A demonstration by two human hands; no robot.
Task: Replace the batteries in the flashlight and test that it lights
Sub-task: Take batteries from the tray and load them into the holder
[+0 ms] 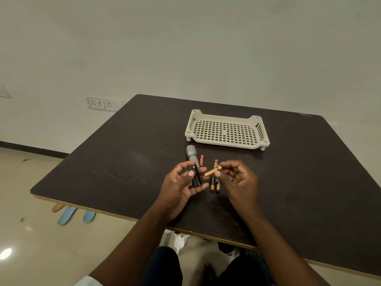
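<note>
Nearest the camera, the left hand [181,182] curls thumb and fingers around a black battery holder [195,176], held just above the dark table [123,162]. The grey flashlight [192,154] lies on the table just beyond it, an orange battery [201,160] beside its body. The right hand [237,178] pinches one copper-topped battery [213,170] between thumb and fingertips; two more batteries [214,184] lie below it. A white perforated tray [226,131] sits farther back.

Left hand [181,182] covers flashlight [193,166] barrel middle; right hand [237,178] blurred; battery [213,170] label unreadable; table [309,182] right corner cropped.
</note>
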